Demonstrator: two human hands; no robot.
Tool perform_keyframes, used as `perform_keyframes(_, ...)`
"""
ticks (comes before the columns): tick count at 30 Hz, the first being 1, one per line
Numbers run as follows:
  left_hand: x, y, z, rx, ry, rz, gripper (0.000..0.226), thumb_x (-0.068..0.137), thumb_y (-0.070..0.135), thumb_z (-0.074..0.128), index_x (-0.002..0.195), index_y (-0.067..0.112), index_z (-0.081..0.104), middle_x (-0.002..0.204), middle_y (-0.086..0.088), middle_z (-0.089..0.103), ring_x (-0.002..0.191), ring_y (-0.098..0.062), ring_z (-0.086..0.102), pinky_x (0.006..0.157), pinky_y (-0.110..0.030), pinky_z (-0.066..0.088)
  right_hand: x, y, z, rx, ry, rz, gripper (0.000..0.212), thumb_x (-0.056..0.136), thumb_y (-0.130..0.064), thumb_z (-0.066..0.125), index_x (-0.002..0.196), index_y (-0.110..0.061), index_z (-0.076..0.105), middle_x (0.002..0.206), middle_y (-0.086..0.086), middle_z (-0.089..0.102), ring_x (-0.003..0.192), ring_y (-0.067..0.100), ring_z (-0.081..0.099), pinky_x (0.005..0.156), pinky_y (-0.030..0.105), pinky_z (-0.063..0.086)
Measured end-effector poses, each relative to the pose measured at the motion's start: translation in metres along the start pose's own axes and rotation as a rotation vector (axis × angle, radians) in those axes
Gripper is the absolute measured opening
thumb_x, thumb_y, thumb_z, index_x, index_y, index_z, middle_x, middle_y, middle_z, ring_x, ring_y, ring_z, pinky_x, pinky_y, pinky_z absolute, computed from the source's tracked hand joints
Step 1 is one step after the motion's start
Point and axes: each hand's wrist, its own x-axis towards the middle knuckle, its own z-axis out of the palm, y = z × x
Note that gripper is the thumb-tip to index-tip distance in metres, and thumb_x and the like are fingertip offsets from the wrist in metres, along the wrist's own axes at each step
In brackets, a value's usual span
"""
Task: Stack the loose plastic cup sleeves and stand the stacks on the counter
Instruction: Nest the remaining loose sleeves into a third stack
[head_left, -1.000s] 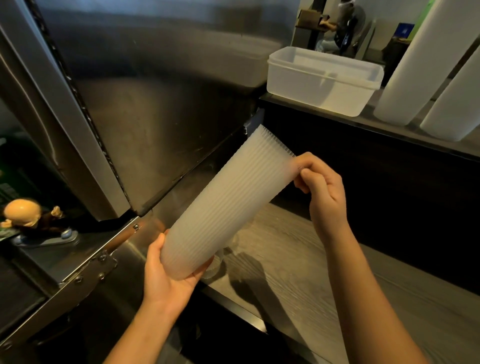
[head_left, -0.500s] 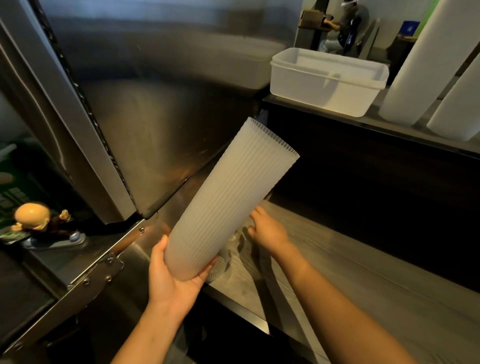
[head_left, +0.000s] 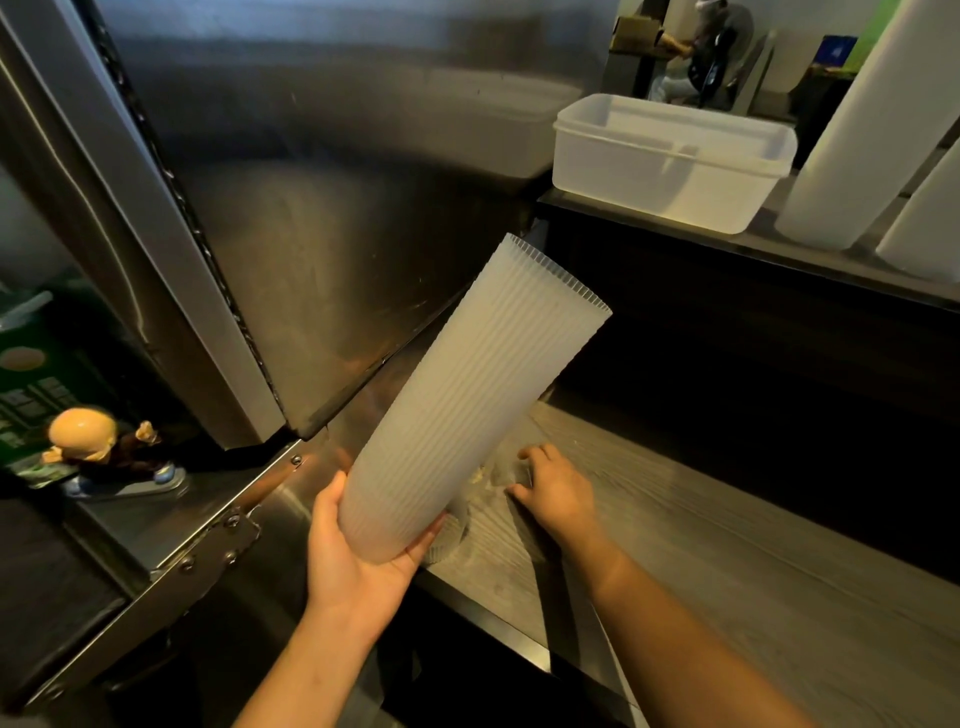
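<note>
**Stack in left hand, right hand down at counter**

- Left hand (head_left: 358, 566): cupped under the low end of the stack (head_left: 467, 410), thumb up one side, fingers wrapped round the other. The grip is firm.
- The stack is ribbed and translucent. It is held in the air and tilted, with its open top up and to the right. Its low end is over the counter (head_left: 727, 571) edge, not touching it.
- Right hand (head_left: 558, 493): low on the counter just right of the stack, thumb and fingers apart. A faint clear piece (head_left: 501, 473) lies at the fingertips. Can't tell if it's pinched or only touched.
- Another clear bit (head_left: 447, 540) lies on the counter just under the stack's low end.
- Upper shelf (head_left: 675, 236): white tub (head_left: 670, 166), and two tall white stacks (head_left: 862, 119) standing to its right.
- Left: steel door (head_left: 311, 208), and a figurine (head_left: 98, 449) low beside it.
</note>
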Motion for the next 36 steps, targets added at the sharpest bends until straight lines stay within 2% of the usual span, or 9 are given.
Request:
perform_keyframes(6, -0.001, 0.000, 0.001, 0.014, 0.008, 0.008, 0.027, 0.091, 0.045, 0.044, 0.102, 0.022, 0.053, 0.105, -0.015, 0.054, 0.092, -0.031, 0.058, 0.059, -0.034, 0.058, 0.007, -0.006, 0.009, -0.113, -0.136, 0.001, 0.052, 0.085, -0.058, 0.049, 0.126, -0.025, 0.049, 0.130, 0.004, 0.039, 0.117, 0.022, 0.040, 0.091, 0.035, 0.042)
perform_keyframes(10, 0.001, 0.001, -0.002, 0.009, -0.001, -0.003, 0.029, 0.090, 0.045, 0.045, 0.104, 0.021, 0.054, 0.108, -0.016, 0.055, 0.094, -0.032, 0.058, 0.059, -0.035, 0.057, 0.004, -0.010, 0.012, -0.054, 0.009, 0.034, 0.035, 0.094, -0.042, 0.045, 0.117, -0.020, 0.058, 0.119, 0.005, 0.045, 0.106, 0.020, 0.045, 0.085, 0.031, 0.043)
perform_keyframes(12, 0.002, 0.001, -0.003, 0.008, -0.007, -0.003, 0.030, 0.090, 0.045, 0.045, 0.104, 0.021, 0.054, 0.108, -0.016, 0.055, 0.094, -0.032, 0.058, 0.060, -0.035, 0.057, 0.002, -0.004, 0.013, 0.089, 0.061, 0.043, 0.029, 0.095, -0.034, 0.045, 0.118, -0.023, 0.059, 0.113, 0.000, 0.046, 0.101, 0.015, 0.047, 0.082, 0.029, 0.042)
perform_keyframes(14, 0.003, 0.000, -0.004, 0.013, -0.015, 0.000, 0.030, 0.090, 0.045, 0.044, 0.104, 0.021, 0.054, 0.108, -0.016, 0.055, 0.093, -0.032, 0.058, 0.059, -0.034, 0.057, 0.000, 0.002, 0.011, 0.366, 0.124, 0.116, 0.021, 0.095, -0.028, 0.047, 0.112, -0.027, 0.061, 0.111, -0.006, 0.050, 0.100, 0.011, 0.051, 0.082, 0.027, 0.042)
perform_keyframes(18, 0.005, 0.001, -0.008, 0.016, -0.033, -0.004, 0.028, 0.090, 0.045, 0.045, 0.105, 0.023, 0.056, 0.107, -0.014, 0.055, 0.092, -0.031, 0.058, 0.061, -0.036, 0.057, -0.007, -0.001, -0.027, 0.852, 0.350, 0.247, 0.011, 0.092, -0.018, 0.054, 0.101, -0.023, 0.059, 0.101, 0.004, 0.064, 0.080, 0.013, 0.060, 0.064, 0.024, 0.048)
perform_keyframes(26, 0.009, 0.000, -0.013, 0.040, -0.063, -0.001, 0.029, 0.089, 0.043, 0.047, 0.108, 0.025, 0.057, 0.111, -0.013, 0.055, 0.095, -0.031, 0.057, 0.063, -0.036, 0.056, -0.043, -0.036, -0.176, 1.335, 0.711, -0.234, 0.018, 0.088, -0.006, 0.045, 0.086, -0.023, 0.053, 0.088, -0.005, 0.055, 0.077, 0.003, 0.053, 0.063, 0.016, 0.042)
perform_keyframes(30, 0.009, 0.000, -0.013, 0.030, -0.057, -0.016, 0.029, 0.088, 0.044, 0.049, 0.109, 0.026, 0.056, 0.115, -0.013, 0.053, 0.101, -0.032, 0.056, 0.064, -0.037, 0.056, -0.058, -0.051, -0.199, 1.206, 0.690, -0.491, 0.016, 0.084, -0.016, 0.043, 0.083, -0.026, 0.056, 0.080, -0.013, 0.056, 0.073, 0.004, 0.049, 0.064, 0.017, 0.039)
perform_keyframes(33, 0.008, 0.001, -0.012, 0.021, -0.052, -0.018, 0.027, 0.088, 0.044, 0.048, 0.107, 0.027, 0.056, 0.114, -0.012, 0.054, 0.102, -0.032, 0.056, 0.065, -0.037, 0.057, -0.060, -0.056, -0.196, 1.078, 0.630, -0.547, 0.024, 0.081, -0.022, 0.039, 0.078, -0.036, 0.059, 0.077, -0.018, 0.056, 0.072, 0.000, 0.048, 0.066, 0.014, 0.038)
perform_keyframes(36, 0.008, 0.001, -0.012, 0.029, -0.050, -0.018, 0.027, 0.089, 0.044, 0.047, 0.107, 0.027, 0.056, 0.114, -0.013, 0.053, 0.101, -0.032, 0.056, 0.065, -0.037, 0.057, -0.059, -0.058, -0.191, 0.895, 0.559, -0.544, 0.023, 0.083, -0.025, 0.035, 0.076, -0.034, 0.054, 0.076, -0.020, 0.054, 0.075, -0.003, 0.047, 0.069, 0.009, 0.035)
